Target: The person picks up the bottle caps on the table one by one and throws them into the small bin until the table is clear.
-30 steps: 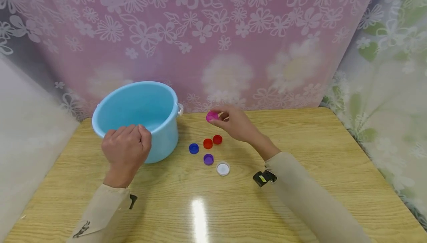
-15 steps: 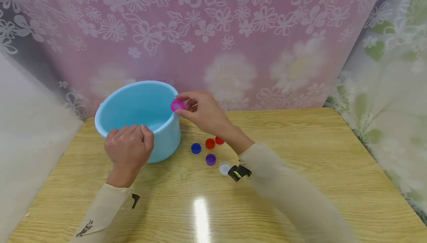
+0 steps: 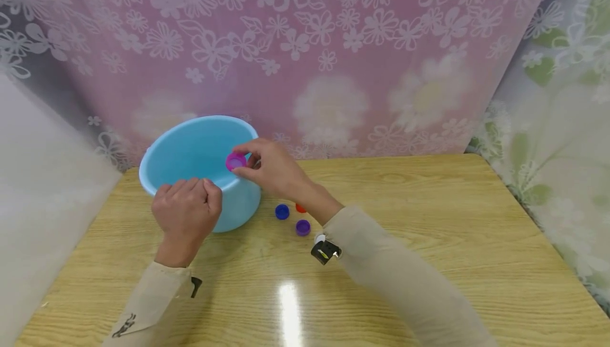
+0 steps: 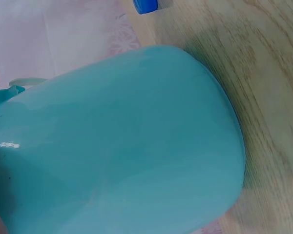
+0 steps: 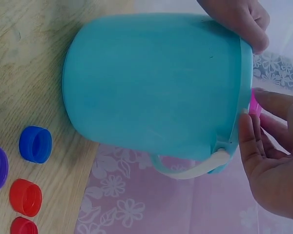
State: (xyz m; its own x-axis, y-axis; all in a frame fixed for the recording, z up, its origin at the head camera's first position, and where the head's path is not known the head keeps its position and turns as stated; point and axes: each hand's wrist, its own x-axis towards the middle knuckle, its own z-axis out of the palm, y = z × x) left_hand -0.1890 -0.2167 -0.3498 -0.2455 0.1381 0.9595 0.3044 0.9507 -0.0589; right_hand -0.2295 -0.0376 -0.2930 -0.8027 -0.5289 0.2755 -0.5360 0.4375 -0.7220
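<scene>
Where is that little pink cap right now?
In the head view, the pink cap is pinched in the right hand, at the right of the mouth of the blue bucket, near the left hand.

From my end I see a light-blue bucket (image 3: pixel 240 205) with a white handle (image 5: pixel 200 168), a magenta cap (image 3: pixel 235 162), a blue cap (image 3: pixel 282 212), a purple cap (image 3: pixel 303 228) and red caps (image 5: pixel 26 197). I view a yellowish, wood-grained surface (image 3: pixel 429 220), a pink backdrop (image 3: pixel 276 98) flowered in white, a pale, green-leafed cloth (image 3: pixel 572 177) and beige sleeves (image 3: pixel 395 273).
</scene>
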